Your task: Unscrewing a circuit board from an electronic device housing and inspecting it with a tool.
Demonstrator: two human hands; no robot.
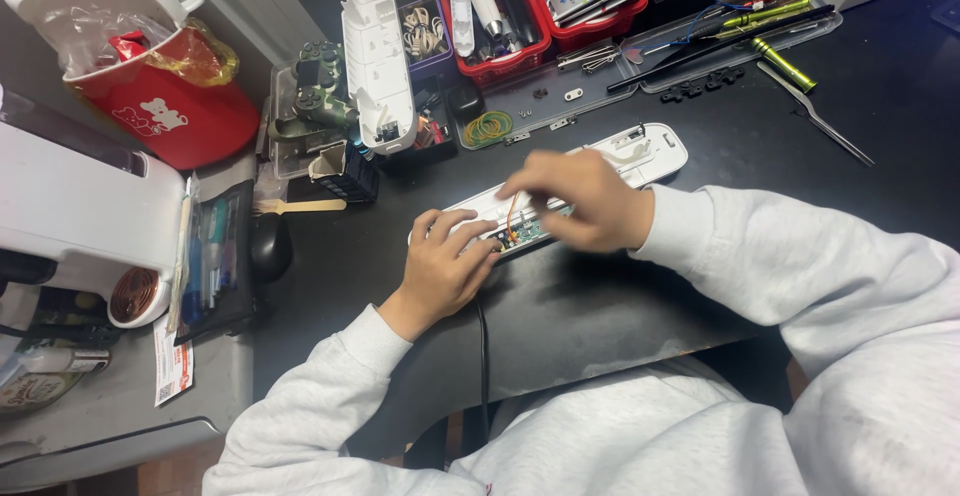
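A long white plastic casing (640, 151) lies open on the black table, with a green circuit board (527, 231) and orange wires showing inside. My left hand (445, 266) rests on the casing's near left end, fingers curled over its edge. Over the middle of the casing hovers my right hand (585, 201), blurred, fingers bent down onto the board area; whether it pinches anything is hidden. A black cable (483, 356) runs from the casing toward me.
A second white casing half (377, 56) lies at the back. Red trays (520, 51) with parts, a clear tray with screwdrivers (770, 16), tweezers (820, 116), rubber bands (487, 128), a camouflage game controller (315, 91), a red bin (175, 106) and a white machine (80, 206) surround the work area.
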